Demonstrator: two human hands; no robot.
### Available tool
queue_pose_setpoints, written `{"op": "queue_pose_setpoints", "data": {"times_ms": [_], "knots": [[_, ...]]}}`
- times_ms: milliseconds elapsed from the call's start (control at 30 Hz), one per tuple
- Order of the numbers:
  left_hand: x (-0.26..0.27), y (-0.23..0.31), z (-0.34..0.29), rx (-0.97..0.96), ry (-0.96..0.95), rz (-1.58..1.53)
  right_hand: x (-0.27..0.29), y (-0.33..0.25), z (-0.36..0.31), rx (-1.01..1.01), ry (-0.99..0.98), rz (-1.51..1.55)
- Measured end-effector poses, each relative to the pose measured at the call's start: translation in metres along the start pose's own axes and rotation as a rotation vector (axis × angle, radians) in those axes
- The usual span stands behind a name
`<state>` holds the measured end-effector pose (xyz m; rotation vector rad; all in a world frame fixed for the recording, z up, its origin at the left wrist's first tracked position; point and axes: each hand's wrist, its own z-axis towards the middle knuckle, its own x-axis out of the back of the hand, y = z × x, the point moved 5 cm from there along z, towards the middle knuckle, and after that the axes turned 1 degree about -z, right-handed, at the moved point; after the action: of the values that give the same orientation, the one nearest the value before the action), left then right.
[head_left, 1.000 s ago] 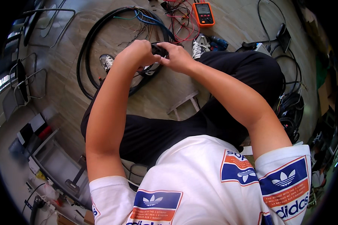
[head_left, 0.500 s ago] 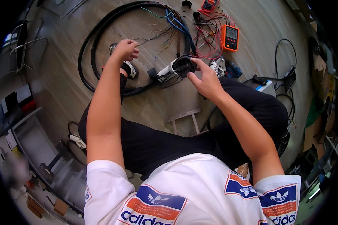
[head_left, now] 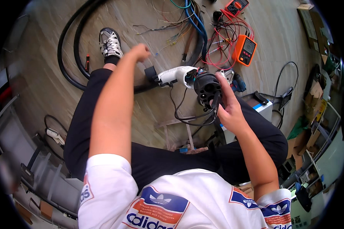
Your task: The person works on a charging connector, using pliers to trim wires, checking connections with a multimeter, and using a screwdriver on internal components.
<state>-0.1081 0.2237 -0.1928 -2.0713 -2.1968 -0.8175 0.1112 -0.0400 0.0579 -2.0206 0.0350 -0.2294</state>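
My right hand [head_left: 232, 110] grips a black round charging connector [head_left: 208, 87] by its side, thumb and fingers around its edge. Its face with several round holes is turned up toward me. Behind it lies the white curved handle shell [head_left: 176, 75] of the charging gun, with thin coloured wires between the two. A black cap [head_left: 151, 73] hangs at the shell's far end. Over the floor to the left, my left hand [head_left: 141, 52] is raised with its fingers curled closed. What they hold, if anything, is hidden. Loose thin wires [head_left: 172, 30] spread out beyond that hand.
A thick black cable [head_left: 61, 45] loops on the floor at left, near a small screwdriver [head_left: 87, 63]. An orange meter [head_left: 244, 49] and a red multimeter [head_left: 237, 5] lie at far right among tangled leads. A blue power drill [head_left: 239, 82] rests beside my right knee.
My right hand has drawn the connector nearer and to the right, turning its holed face upward. Wires now show between it and the shell. My left hand has shifted slightly right.
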Motion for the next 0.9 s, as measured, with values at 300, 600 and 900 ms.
{"op": "queue_pose_setpoints", "data": {"times_ms": [300, 600, 900], "knots": [[0.256, 0.035, -0.04, -0.464, 0.511, 0.599, 0.025, -0.062, 0.024, 0.079, -0.445, -0.635], [0.126, 0.091, -0.114, -0.497, 0.044, 0.451, 0.019, -0.044, 0.083, 0.179, -0.777, -0.4], [0.12, 0.009, -0.006, -0.391, 0.127, 0.47, -0.046, -0.02, 0.115, 0.019, -1.039, -0.23]]}}
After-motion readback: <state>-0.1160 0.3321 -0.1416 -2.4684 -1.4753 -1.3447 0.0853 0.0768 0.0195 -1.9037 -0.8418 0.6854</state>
